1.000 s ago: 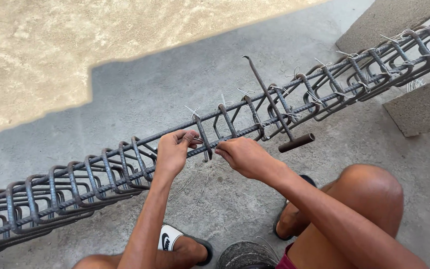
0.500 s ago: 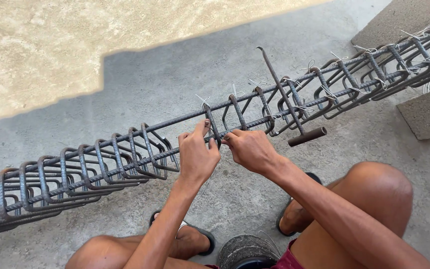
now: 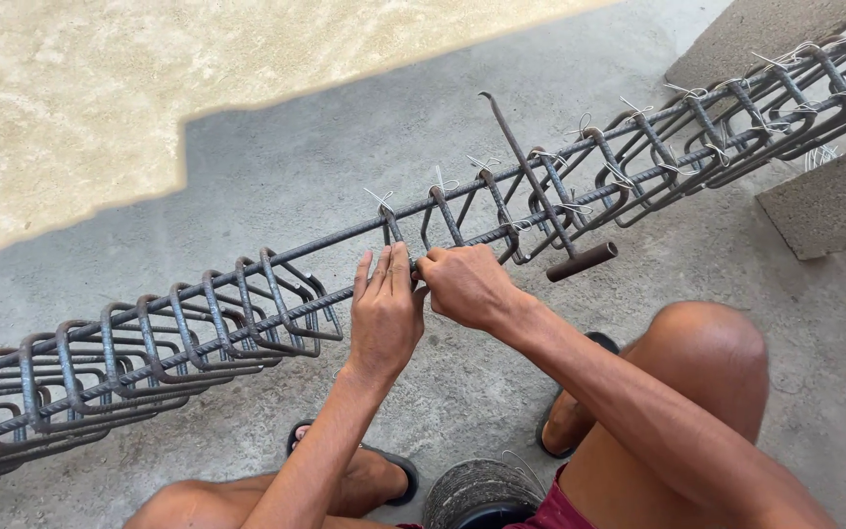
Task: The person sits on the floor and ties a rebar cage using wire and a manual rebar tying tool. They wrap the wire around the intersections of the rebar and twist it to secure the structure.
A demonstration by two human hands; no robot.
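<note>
Concrete floor [image 3: 247, 167] under rebar cage [image 3: 276, 313]; both hands (left [image 3: 385, 315], right [image 3: 465, 286]) grip its near bar together

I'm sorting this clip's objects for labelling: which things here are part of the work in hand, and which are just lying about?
In the work:
left hand on the near bar
right hand at the same joint
rebar cage
wire ties
hooked tying tool, hung on the cage

Lying about:
concrete blocks
sandals
round wire coil

Grey concrete floor [image 3: 276, 157], concrete blocks [image 3: 824, 206], sandalled feet [image 3: 384, 470]
</note>
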